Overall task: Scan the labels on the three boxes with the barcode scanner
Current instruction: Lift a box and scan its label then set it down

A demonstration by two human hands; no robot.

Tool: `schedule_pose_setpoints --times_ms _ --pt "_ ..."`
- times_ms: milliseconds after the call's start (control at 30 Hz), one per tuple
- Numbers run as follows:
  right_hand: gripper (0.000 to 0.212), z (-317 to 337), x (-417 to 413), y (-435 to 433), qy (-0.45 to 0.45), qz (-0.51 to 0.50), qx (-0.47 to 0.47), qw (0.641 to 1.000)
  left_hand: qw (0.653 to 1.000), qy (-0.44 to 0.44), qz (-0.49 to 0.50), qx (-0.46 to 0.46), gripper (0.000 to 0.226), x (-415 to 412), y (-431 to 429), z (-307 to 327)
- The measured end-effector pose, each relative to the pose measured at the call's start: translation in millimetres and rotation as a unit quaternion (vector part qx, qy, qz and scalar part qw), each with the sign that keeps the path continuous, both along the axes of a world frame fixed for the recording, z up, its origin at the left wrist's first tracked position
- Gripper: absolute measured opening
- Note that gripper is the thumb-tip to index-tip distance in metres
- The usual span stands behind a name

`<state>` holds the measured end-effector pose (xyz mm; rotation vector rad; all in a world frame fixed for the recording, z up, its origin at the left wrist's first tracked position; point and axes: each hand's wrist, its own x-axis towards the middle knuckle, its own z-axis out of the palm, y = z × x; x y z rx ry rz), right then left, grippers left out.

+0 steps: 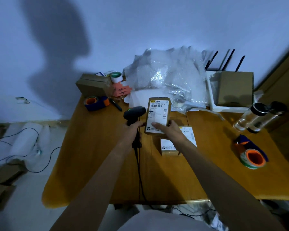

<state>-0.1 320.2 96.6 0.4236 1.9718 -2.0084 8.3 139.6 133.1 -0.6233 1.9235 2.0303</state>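
My left hand [132, 130] grips the handle of a black barcode scanner [135, 113]; its head sits just left of a cardboard box. That box [158, 110] is tilted up with its white shipping label facing me, and my right hand [169, 131] holds its lower edge, thumb on the label. Below my right hand, two more labelled boxes lie on the wooden table: a small one [168, 147] and a flat one [189, 132], partly hidden by my wrist. The scanner's black cable [139, 172] runs down toward the table's front edge.
At the back are bubble wrap [165, 75], a brown box [94, 84], a white tape roll [116, 76] and a box in a white tray [234, 89]. A blue-orange tape dispenser [97, 101] stands left, another dispenser [252, 154] right, near glass bottles [257, 117].
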Motion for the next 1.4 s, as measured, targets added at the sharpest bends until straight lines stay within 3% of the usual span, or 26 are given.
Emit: schedule_pose_setpoints --times_ms 200,567,967,1400 --pt "0.074 4 0 20 0.031 -0.025 0.005 0.999 0.998 0.044 -0.026 0.024 0.012 -2 1 14" --pt "0.063 -11 20 34 0.052 0.002 0.064 0.997 0.994 0.082 -0.069 0.002 0.015 26 6 14" --pt "0.07 -27 26 42 0.017 -0.032 0.023 0.999 0.991 0.081 -0.103 -0.015 0.02 37 8 2" --pt "0.063 -32 25 43 0.004 -0.049 0.017 0.999 0.989 0.086 -0.119 -0.022 0.017 51 9 -5"
